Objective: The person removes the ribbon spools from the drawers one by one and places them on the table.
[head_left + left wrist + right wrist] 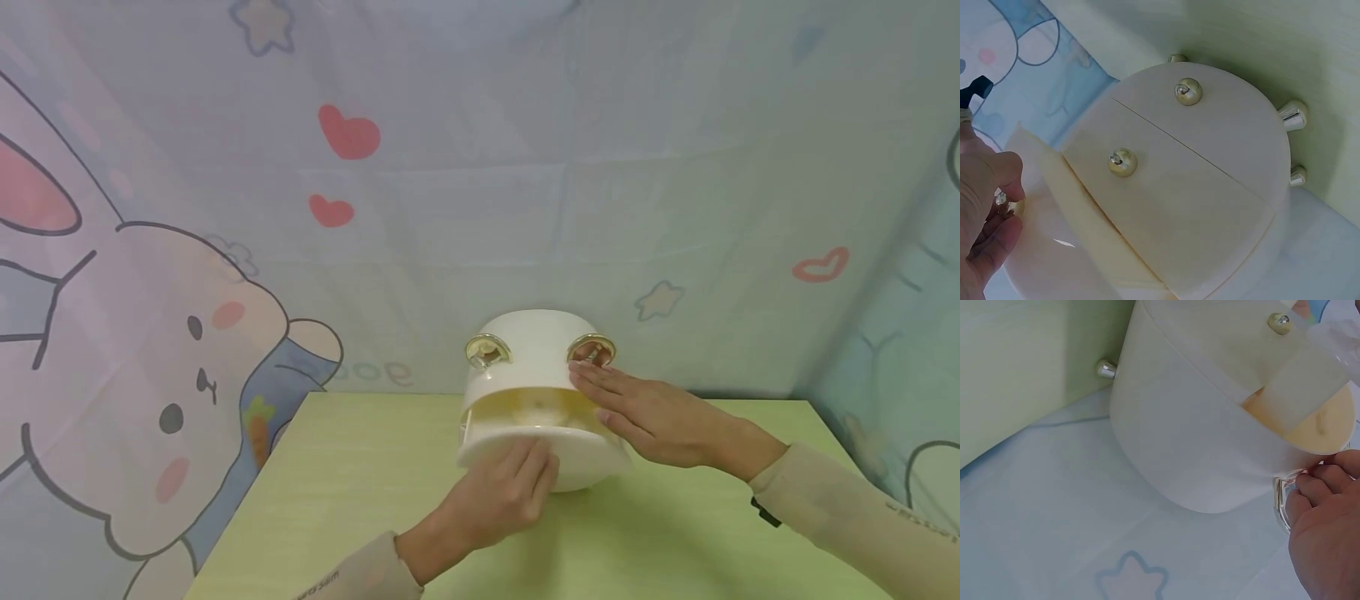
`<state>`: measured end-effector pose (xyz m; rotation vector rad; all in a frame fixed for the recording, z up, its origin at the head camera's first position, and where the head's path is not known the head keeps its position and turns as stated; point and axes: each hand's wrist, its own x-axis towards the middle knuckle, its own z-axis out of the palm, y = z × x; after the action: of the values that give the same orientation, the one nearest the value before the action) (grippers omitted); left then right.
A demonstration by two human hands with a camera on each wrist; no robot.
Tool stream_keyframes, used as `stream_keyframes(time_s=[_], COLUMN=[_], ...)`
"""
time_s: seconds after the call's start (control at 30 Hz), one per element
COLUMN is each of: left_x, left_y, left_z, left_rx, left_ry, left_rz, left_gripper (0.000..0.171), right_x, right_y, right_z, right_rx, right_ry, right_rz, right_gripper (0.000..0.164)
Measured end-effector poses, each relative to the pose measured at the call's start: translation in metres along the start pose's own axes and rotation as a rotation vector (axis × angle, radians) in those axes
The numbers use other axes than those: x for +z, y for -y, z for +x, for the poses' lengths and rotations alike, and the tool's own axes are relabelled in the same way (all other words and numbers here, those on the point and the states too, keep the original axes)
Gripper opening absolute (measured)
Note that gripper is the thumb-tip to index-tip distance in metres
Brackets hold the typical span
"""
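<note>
A white rounded box (pixel 538 350) with gold trim stands on the table, its front showing seams between panels and small gold knobs (pixel 1122 162). The topmost front panel (pixel 588 458) is tilted outward, baring a cream interior (pixel 1325 422). My left hand (pixel 498 492) pinches that panel's gold knob, seen between thumb and fingers in the left wrist view. With fingers nearly straight, my right hand (pixel 660 412) rests on the box's upper right edge, beside one of two gold rings (pixel 487 348) on top. Its fingertips partly cover the right ring (pixel 1280 506).
The box stands on short gold feet (pixel 1294 115) on a pale green table (pixel 375 467). Close behind the table hangs a printed cloth (pixel 465 208) with hearts, stars and a rabbit; more of it runs along the right side.
</note>
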<state>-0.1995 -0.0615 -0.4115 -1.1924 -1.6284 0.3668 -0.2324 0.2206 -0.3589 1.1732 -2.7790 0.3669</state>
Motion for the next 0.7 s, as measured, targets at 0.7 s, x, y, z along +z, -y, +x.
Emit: stream_keyframes(time_s=[0.7], left_x=[-0.029], left_y=[-0.016], left_z=[-0.003], left_rx=[0.013], left_ry=[-0.069], left_rz=[-0.044], left_gripper=[0.031], right_x=[0.000], right_y=[0.001], right_z=[0.001], right_rx=[-0.016], right_ry=[0.005], right_rz=[-0.014], right_gripper=[0.054])
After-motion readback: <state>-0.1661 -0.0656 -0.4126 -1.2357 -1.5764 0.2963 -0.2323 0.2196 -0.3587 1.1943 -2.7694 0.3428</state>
